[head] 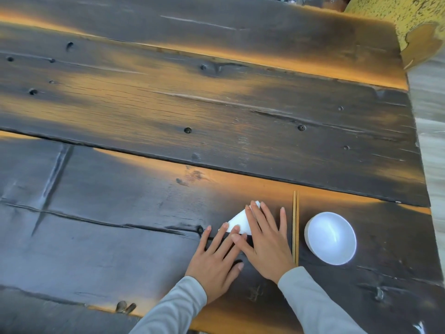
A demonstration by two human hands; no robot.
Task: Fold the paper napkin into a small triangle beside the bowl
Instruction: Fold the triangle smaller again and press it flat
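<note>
Napkin (238, 221), white paper already in a triangular shape, lies flat on the dark plank counter (144, 112) to the left of the bowl (330, 238), with a pair of chopsticks (295, 227) between the two. Much of it is hidden: its right part and lower edge sit under the fingers, so only the left slope, a small tip at the top and the left corner show, and how many layers it has cannot be made out.

Taking things left to right from the bowl's far side: the left hand (214, 259) lies flat with fingers spread, its fingertips resting on the napkin's lower left corner. The right hand (265, 242) is also flat and spread, pressing down on the napkin's right half, its thumb crossing over the left hand's fingertips and its little finger close to the chopsticks. Both wrists wear pale grey sleeves (310, 300), cut off by the lower edge of the view.

The chopsticks lie together, just left of the bowl. The bowl is white, round, upright and holds nothing. Well beyond it, at the counter's far right corner, stands a yellow speckled object (409, 20), only partly in view.
</note>
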